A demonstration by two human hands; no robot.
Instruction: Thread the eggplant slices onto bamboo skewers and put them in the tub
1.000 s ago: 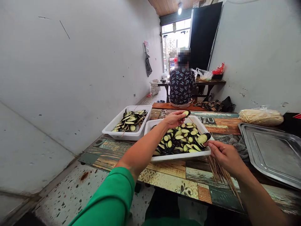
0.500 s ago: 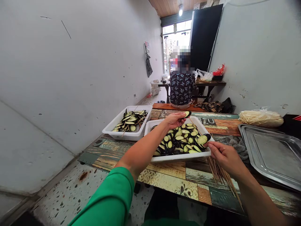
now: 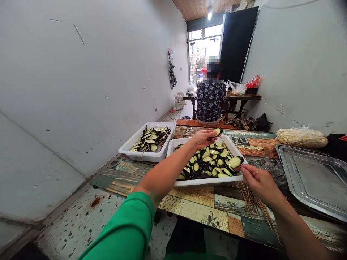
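Above the far edge of the near white tub, my left hand (image 3: pixel 204 138) pinches an eggplant slice (image 3: pixel 217 132) with dark skin. My right hand (image 3: pixel 253 176) is closed at the tub's right corner on a bamboo skewer (image 3: pixel 225 143), whose thin point reaches toward the left hand. A larger eggplant slice (image 3: pixel 235 162) sits on that skewer, just beyond the right fingertips. Below both hands, the near tub (image 3: pixel 207 182) holds many oval eggplant slices (image 3: pixel 206 159) in liquid. Loose bamboo skewers (image 3: pixel 256 206) lie on the table under my right wrist.
A second white tub (image 3: pixel 143 156) with skewered eggplant stands to the left. Metal trays (image 3: pixel 314 180), a grey cloth (image 3: pixel 272 169) and a bag of enoki mushrooms (image 3: pixel 302 137) lie on the right. Another person (image 3: pixel 211 101) sits ahead, back turned, at a farther table.
Both hands keep their grips, with the slices almost in the same place. The whole view has shifted very slightly.
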